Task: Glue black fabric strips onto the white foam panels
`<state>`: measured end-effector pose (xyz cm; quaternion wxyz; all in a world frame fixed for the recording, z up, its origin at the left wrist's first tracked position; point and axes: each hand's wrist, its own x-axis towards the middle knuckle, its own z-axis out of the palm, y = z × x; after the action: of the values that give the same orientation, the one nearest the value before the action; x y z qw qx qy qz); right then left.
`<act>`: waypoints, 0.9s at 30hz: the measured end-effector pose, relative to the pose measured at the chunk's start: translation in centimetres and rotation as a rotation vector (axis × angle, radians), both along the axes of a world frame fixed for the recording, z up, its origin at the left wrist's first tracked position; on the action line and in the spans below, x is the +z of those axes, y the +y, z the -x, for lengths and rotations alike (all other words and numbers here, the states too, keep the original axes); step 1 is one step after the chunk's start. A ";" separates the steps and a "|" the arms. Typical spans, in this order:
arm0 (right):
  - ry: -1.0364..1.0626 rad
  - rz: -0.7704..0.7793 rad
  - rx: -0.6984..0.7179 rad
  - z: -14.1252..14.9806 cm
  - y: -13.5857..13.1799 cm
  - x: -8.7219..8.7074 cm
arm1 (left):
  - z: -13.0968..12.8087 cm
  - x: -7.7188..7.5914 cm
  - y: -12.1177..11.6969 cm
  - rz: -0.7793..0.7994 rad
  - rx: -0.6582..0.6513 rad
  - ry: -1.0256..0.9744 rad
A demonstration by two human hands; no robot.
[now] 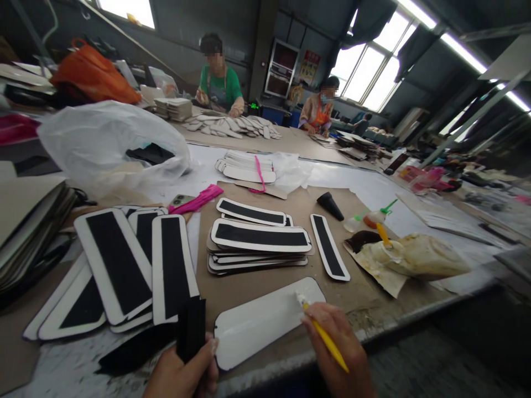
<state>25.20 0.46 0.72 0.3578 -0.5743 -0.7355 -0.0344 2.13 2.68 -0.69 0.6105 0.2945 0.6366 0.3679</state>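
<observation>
My right hand (338, 351) grips a yellow-handled brush (327, 340), its whitish tip touching the right end of a white rounded panel (265, 323) lying flat on brown paper. In my left hand (186, 370) a black strip (191, 331) stands upright between thumb and fingers, beside the panel's left end. Another black strip (136, 348) lies on the table left of that hand. Behind the panel rises a stack of white pieces with black centres (261, 237). More such pieces (114, 265) fan out at the left, and a single one (331, 247) lies at the right.
A stained plastic container (431, 257) with a yellow stick stands at the right, near small green-tipped bottles (379, 214) and a black cone (331, 205). A white plastic bag (112, 138) fills the back left. Two people (224, 83) work across the table. The table edge (390, 318) runs close in front.
</observation>
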 end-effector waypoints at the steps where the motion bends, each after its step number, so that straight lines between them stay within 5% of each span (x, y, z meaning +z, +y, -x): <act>1: -0.038 -0.025 -0.037 -0.4 0.1 0.0 | 0.0 0.0 0.0 -0.007 0.003 -0.006; 5: 0.008 -0.026 0.031 1.4 0.0 -0.7 | -0.1 -0.3 -0.1 -0.040 -0.006 -0.013; 9: 0.390 0.046 0.140 6.8 -0.6 -1.1 | 0.0 -0.5 -0.1 -0.068 -0.041 -0.007; 14: 0.757 0.269 -0.020 8.8 -0.1 -0.3 | 0.3 -0.6 0.1 -0.046 -0.056 -0.027; 20: 0.745 0.341 -0.167 7.7 0.4 0.7 | 0.4 -0.1 0.6 0.034 -0.076 -0.064; 27: 0.680 0.319 -0.105 8.3 0.6 0.4 | 0.5 0.3 0.6 0.045 -0.078 -0.086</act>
<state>16.90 1.07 1.10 0.4853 -0.6384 -0.5405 0.2545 1.61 3.27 -0.43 0.6574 0.2895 0.6060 0.3418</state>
